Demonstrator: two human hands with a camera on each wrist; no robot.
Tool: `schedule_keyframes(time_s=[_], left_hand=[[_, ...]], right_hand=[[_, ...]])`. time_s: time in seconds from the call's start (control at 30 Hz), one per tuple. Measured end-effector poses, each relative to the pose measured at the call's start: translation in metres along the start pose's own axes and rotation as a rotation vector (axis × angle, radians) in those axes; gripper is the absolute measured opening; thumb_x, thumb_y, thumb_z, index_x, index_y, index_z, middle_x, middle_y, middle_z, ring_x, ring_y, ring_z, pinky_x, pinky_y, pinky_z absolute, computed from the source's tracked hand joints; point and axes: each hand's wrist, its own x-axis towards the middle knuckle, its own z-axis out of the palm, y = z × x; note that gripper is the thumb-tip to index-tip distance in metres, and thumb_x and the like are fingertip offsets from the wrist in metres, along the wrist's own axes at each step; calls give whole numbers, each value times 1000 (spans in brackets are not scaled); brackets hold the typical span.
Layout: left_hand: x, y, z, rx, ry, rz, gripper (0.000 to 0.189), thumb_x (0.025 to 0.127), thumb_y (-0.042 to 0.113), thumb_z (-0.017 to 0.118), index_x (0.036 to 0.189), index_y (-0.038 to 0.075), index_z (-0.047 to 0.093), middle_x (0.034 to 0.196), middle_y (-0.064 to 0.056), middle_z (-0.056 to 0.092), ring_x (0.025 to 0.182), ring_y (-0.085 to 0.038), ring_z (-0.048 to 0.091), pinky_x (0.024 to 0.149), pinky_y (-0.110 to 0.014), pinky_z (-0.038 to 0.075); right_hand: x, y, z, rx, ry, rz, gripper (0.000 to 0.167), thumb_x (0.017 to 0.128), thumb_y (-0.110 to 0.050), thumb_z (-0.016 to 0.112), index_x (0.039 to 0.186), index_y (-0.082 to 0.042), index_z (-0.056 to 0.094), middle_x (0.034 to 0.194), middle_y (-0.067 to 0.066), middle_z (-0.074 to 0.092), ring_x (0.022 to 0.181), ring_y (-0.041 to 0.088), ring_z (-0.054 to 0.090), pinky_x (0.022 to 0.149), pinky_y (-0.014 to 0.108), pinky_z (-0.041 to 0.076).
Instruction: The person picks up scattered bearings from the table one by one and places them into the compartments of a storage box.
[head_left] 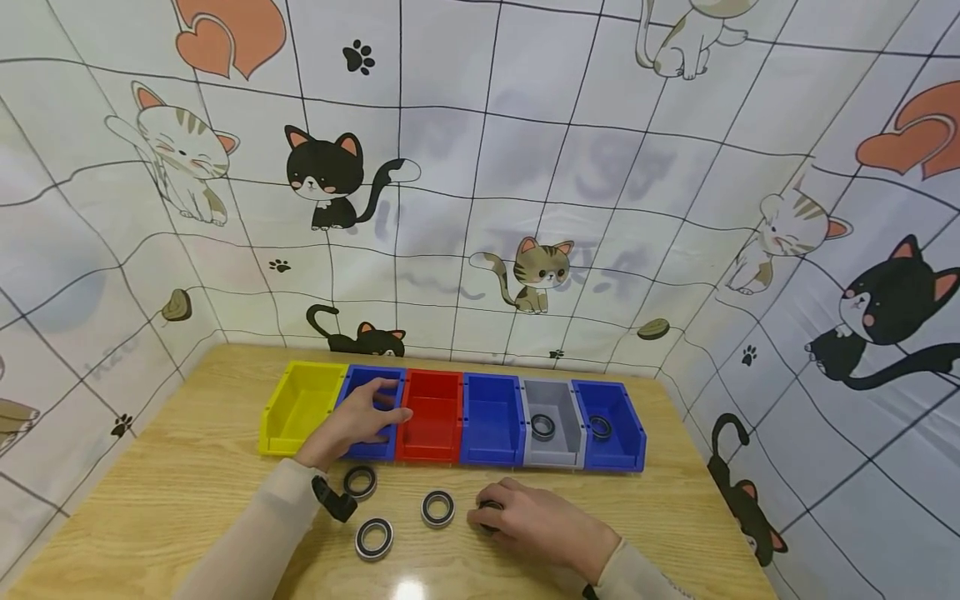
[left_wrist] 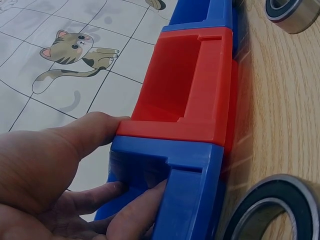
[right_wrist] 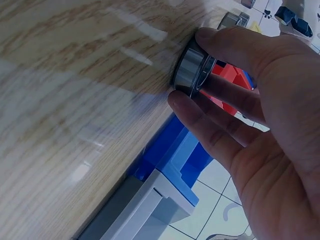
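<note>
My left hand (head_left: 365, 412) is over the blue bin (left_wrist: 192, 200) second from the left. Its fingers (left_wrist: 135, 215) dip into that bin, and the thumb (left_wrist: 97, 131) lies by the edge of the red bin (left_wrist: 205, 90); nothing shows in its grasp. On the table in front of the bins, my right hand (head_left: 536, 521) pinches a ball bearing (right_wrist: 190, 67) between thumb and fingers, the ring standing tilted at the wood. Left of it lie three more bearings: one nearest (head_left: 437, 496), one in front (head_left: 373, 551), and one beside my left wrist (head_left: 360, 472).
A yellow bin (head_left: 281, 433) ends the row on the left. To the right of the red one come a blue bin (head_left: 492, 417), a grey bin (head_left: 555, 454) and another blue bin (head_left: 618, 454). One bearing (head_left: 542, 427) lies in the grey bin, another (head_left: 600, 427) in the rightmost. Cat-printed sheeting (head_left: 450, 183) surrounds the table.
</note>
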Motion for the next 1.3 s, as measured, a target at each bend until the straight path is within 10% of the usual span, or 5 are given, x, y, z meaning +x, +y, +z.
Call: schedule_keyframes(time_s=[1.3], left_hand=[[-1, 2, 1, 8, 6, 3, 82, 108, 30, 87, 175, 6, 46, 158, -32, 63, 120, -40, 82, 97, -54, 74]], right_hand=[[23, 37, -29, -5, 95, 138, 46, 109, -19, 86, 153, -13, 76, 150, 10, 74, 132, 25, 74, 103, 32, 71]])
